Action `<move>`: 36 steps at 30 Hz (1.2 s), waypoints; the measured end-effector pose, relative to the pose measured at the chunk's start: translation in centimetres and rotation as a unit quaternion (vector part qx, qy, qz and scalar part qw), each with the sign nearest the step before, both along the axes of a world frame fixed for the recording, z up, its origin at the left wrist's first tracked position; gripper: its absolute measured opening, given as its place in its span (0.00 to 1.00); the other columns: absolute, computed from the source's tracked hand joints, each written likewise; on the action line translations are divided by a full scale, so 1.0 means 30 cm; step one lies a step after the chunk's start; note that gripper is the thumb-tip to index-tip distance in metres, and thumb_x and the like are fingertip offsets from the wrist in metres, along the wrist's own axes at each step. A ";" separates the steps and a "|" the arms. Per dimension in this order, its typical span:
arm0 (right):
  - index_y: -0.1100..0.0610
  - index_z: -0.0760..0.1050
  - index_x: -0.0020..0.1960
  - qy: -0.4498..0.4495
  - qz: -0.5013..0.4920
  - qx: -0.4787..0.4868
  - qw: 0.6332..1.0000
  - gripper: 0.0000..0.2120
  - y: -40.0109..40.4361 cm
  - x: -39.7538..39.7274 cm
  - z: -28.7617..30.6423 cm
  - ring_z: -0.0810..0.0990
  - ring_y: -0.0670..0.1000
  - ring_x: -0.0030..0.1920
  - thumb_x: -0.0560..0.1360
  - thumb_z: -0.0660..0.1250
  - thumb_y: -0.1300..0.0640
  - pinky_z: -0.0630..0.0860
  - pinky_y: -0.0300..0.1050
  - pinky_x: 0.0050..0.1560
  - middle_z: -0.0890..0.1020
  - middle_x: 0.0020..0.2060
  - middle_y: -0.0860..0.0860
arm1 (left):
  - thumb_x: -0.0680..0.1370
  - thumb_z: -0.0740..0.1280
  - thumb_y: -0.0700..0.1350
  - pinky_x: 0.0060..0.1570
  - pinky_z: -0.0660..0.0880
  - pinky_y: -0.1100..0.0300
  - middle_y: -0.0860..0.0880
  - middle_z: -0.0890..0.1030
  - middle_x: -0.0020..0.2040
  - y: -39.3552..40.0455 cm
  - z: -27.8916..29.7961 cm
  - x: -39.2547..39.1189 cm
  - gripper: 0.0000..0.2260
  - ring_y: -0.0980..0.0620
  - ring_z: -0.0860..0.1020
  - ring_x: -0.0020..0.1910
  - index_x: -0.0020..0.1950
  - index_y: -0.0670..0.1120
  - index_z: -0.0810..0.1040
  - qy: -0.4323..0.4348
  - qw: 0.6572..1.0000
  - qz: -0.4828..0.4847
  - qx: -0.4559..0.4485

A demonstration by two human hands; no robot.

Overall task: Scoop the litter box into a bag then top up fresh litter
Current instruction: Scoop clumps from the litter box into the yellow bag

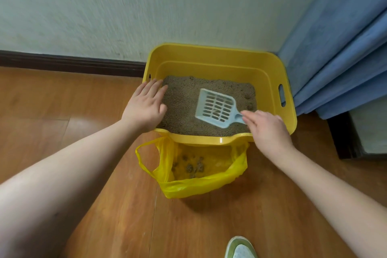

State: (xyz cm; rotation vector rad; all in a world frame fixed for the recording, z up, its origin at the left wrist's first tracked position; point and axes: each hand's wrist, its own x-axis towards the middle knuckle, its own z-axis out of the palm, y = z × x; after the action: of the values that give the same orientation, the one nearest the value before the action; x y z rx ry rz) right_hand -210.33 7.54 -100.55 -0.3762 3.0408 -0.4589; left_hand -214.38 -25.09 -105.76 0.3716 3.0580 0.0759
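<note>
A yellow litter box point(219, 63) sits on the wooden floor point(62, 100) against the wall point(125, 6), just beside a blue curtain point(339, 48). Grey-brown litter point(184, 107) fills its bottom. A pale blue slotted scoop point(216, 108) lies on the litter, its handle pointing toward the near right corner. The right hand point(267, 128) pinches that handle between thumb and curled fingers. The left hand point(146, 105) rests flat with fingers spread and straight over the box's left rim, fingertips on the litter. A yellow plastic bag point(199, 178) stands open on the floor, touching the box's near wall, with dark clumps point(194, 165) inside. A shoe point(240, 247) shows at the bottom edge.
</note>
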 end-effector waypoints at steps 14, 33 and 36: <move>0.70 0.68 0.54 -0.558 -0.424 -0.415 0.580 0.11 0.022 -0.210 0.061 0.69 0.44 0.19 0.82 0.49 0.65 0.68 0.32 0.17 0.70 0.31 0.54 | 0.76 0.43 0.53 0.77 0.47 0.51 0.44 0.60 0.78 -0.001 -0.008 -0.003 0.32 0.47 0.54 0.78 0.77 0.44 0.61 0.003 1.000 0.004 -0.004; 0.67 0.67 0.42 -0.405 -0.586 -0.521 0.470 0.10 -0.045 -0.248 -0.127 0.67 0.53 0.31 0.81 0.52 0.67 0.67 0.39 0.29 0.69 0.40 0.59 | 0.76 0.44 0.53 0.77 0.48 0.50 0.44 0.63 0.77 -0.002 -0.018 -0.008 0.31 0.46 0.56 0.78 0.77 0.44 0.64 0.003 1.000 0.013 0.008; 0.66 0.67 0.42 -0.408 -0.572 -0.503 0.504 0.11 -0.050 -0.245 -0.151 0.67 0.51 0.31 0.81 0.50 0.66 0.63 0.39 0.29 0.69 0.38 0.58 | 0.76 0.44 0.53 0.77 0.48 0.50 0.44 0.63 0.77 -0.004 -0.020 -0.008 0.31 0.47 0.56 0.78 0.77 0.45 0.64 0.003 1.000 0.016 0.009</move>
State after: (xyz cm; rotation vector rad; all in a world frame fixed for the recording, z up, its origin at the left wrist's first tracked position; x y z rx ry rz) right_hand -217.67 6.05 -105.07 1.4835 1.2972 -1.7026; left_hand -214.62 -25.19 -106.36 0.3238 3.0716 0.1051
